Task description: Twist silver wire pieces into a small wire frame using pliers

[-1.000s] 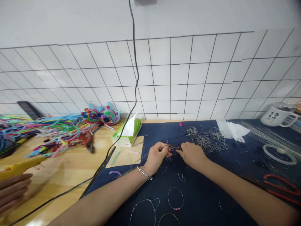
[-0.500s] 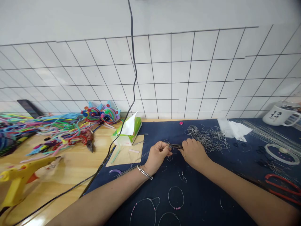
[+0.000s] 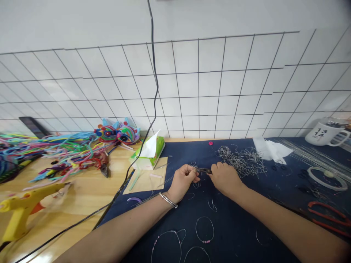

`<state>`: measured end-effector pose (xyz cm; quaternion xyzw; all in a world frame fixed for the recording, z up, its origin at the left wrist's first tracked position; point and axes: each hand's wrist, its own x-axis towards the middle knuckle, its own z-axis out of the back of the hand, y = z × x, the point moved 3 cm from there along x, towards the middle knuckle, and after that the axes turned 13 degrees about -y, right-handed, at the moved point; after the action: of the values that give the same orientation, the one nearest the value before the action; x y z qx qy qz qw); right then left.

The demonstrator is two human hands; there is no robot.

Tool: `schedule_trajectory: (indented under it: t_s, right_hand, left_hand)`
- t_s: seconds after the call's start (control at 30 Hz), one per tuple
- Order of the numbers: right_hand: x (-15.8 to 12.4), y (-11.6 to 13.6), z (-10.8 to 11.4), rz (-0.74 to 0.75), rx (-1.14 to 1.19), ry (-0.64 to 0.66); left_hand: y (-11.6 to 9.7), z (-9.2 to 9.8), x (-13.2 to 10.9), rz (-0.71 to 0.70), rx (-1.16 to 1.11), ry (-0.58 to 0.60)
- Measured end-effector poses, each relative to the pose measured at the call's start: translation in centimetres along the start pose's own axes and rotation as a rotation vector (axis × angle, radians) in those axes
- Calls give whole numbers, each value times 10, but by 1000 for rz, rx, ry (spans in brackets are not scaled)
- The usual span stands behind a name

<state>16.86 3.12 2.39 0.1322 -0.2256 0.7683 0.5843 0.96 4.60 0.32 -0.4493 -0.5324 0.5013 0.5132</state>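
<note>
My right hand (image 3: 225,178) is closed around the handles of a pair of pliers (image 3: 204,170), whose jaws point left. Their tips meet the fingertips of my left hand (image 3: 183,179), which pinches a thin piece of wire (image 3: 196,185); its exact shape is too small to make out. A silver bangle (image 3: 168,200) circles my left wrist. Nearer to me on the dark blue cloth (image 3: 233,230) lie a wire ring with pink beads (image 3: 204,230) and a larger beaded wire loop (image 3: 154,245). Behind my right hand sits a tangled heap of wire pieces (image 3: 242,160).
At left are a yellow glue gun (image 3: 20,210), colourful pipe cleaners (image 3: 65,146) and a green tissue box (image 3: 146,160). A black cable (image 3: 155,91) hangs across the view. At right are red-handled scissors (image 3: 327,213), straight wires (image 3: 315,155) and a white mug (image 3: 319,134).
Both hands stay almost in place. The view has shifted very slightly, and the pliers' jaws remain at the left fingertips.
</note>
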Motion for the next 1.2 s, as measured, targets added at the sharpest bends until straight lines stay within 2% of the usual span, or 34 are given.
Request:
schedule_trajectory:
  t_s: [0.2, 0.43, 0.8, 1.2]
  right_hand:
    - [0, -1, 2, -6, 21, 78]
    - [-2, -2, -6, -29, 118, 207]
    - [-1, -6, -2, 31, 1, 73]
    - [-3, -4, 2, 90, -38, -51]
  left_hand:
    - [6, 0, 2, -13, -29, 30]
    - [8, 1, 5, 34, -68, 94]
    - [11, 3, 8, 68, -100, 210]
    - [8, 3, 6, 53, -88, 192]
